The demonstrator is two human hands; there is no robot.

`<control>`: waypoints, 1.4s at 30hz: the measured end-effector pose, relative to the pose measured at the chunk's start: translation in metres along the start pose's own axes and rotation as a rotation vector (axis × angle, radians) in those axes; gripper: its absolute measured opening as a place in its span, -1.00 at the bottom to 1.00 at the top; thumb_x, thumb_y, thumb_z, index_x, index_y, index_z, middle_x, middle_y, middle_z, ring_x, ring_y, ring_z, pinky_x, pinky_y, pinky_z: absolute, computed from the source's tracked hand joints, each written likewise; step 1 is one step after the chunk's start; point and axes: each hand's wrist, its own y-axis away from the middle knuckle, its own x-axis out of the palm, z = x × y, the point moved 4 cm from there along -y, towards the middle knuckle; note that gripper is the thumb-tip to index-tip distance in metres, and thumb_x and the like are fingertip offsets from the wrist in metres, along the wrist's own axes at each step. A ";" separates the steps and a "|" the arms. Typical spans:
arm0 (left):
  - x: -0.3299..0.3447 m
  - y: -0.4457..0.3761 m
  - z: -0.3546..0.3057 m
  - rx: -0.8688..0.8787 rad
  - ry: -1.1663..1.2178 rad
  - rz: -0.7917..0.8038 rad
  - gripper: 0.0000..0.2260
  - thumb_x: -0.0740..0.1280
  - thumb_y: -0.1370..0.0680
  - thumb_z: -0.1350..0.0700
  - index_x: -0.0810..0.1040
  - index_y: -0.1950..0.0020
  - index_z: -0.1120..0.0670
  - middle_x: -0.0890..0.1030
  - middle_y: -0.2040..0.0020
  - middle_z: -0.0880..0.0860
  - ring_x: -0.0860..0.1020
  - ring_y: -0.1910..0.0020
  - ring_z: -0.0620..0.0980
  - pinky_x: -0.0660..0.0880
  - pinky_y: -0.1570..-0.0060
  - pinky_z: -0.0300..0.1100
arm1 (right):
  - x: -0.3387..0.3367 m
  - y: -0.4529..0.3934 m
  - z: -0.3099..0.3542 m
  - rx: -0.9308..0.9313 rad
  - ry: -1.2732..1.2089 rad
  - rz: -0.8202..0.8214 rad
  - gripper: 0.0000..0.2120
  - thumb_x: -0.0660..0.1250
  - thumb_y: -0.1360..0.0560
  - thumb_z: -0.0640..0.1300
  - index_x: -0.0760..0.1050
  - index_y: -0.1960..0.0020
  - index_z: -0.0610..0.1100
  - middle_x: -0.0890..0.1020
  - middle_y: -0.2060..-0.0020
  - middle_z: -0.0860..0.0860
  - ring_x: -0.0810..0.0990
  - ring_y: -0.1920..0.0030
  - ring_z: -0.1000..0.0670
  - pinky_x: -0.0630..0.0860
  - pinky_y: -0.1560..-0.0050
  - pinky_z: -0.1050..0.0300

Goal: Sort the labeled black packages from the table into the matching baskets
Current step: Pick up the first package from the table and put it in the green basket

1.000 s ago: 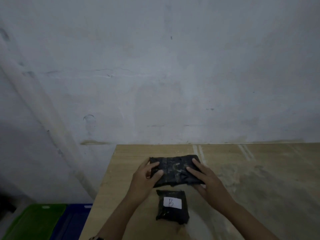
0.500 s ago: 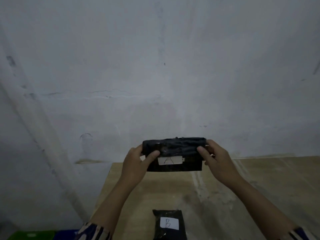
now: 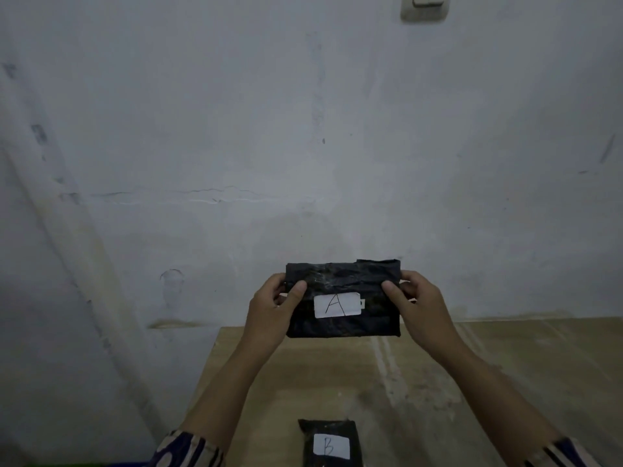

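A black package with a white label marked A (image 3: 344, 298) is held up in the air above the far edge of the wooden table (image 3: 505, 372), label facing me. My left hand (image 3: 273, 308) grips its left end and my right hand (image 3: 418, 305) grips its right end, thumbs on the front. A second black package labeled B (image 3: 328, 443) lies flat on the table near the bottom edge of the view, between my forearms.
A pale, stained wall (image 3: 236, 146) fills most of the view behind the table. A light switch (image 3: 424, 6) sits at the top. The table's left edge runs diagonally near my left forearm. Slivers of green and blue show at the bottom left.
Both hands lifted the package from the table and turned it so its A label faces me. The view tilted upward, and the green and blue baskets have slipped almost out of sight.
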 end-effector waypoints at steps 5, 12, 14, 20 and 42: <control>-0.006 0.009 0.000 0.009 -0.056 -0.047 -0.70 0.30 -0.52 0.10 0.39 -0.19 -0.19 0.62 0.00 0.18 0.60 0.08 0.12 0.55 0.00 0.02 | 0.001 0.008 0.007 -0.033 0.049 -0.002 -0.62 0.28 -0.49 -0.17 0.35 -0.29 -0.07 0.56 0.21 -0.04 0.53 0.24 -0.02 0.45 0.32 0.48; -0.009 0.018 0.001 0.019 -0.144 -0.088 -0.66 0.28 -0.52 0.06 0.31 -0.17 -0.33 0.57 -0.05 0.20 0.59 0.04 0.17 0.54 -0.06 0.18 | 0.005 0.016 0.008 -0.042 0.073 0.085 -0.47 0.30 -0.48 -0.20 0.22 -0.40 -0.06 0.49 0.22 0.12 0.50 0.25 0.04 0.46 0.28 0.47; -0.010 0.023 0.006 -0.004 -0.139 -0.092 -0.66 0.29 -0.52 0.08 0.32 -0.17 -0.31 0.57 -0.05 0.20 0.59 0.03 0.20 0.55 -0.06 0.18 | 0.008 0.019 0.004 -0.024 0.068 0.126 -0.44 0.31 -0.47 -0.22 0.20 -0.40 -0.04 0.50 0.21 0.10 0.50 0.23 0.07 0.46 0.28 0.50; -0.019 0.042 0.027 -0.070 -0.092 -0.027 -0.61 0.26 -0.54 0.13 0.31 -0.34 -0.13 0.59 -0.11 0.18 0.60 0.03 0.02 0.60 0.00 -0.16 | 0.021 0.037 -0.012 0.086 0.000 0.225 -0.49 0.25 -0.51 -0.24 0.20 -0.40 -0.02 0.49 0.12 0.01 0.55 0.09 -0.04 0.52 0.10 0.20; -0.286 0.216 0.137 -0.234 -0.421 0.127 -0.54 0.18 -0.57 0.00 0.15 -0.45 -0.03 0.26 -0.47 0.00 0.23 -0.42 -0.06 0.22 -0.43 -0.05 | 0.261 0.226 0.043 0.238 0.055 0.252 -0.59 0.24 -0.50 -0.32 0.33 -0.31 -0.08 0.55 0.11 -0.11 0.56 0.16 -0.08 0.53 0.08 -0.01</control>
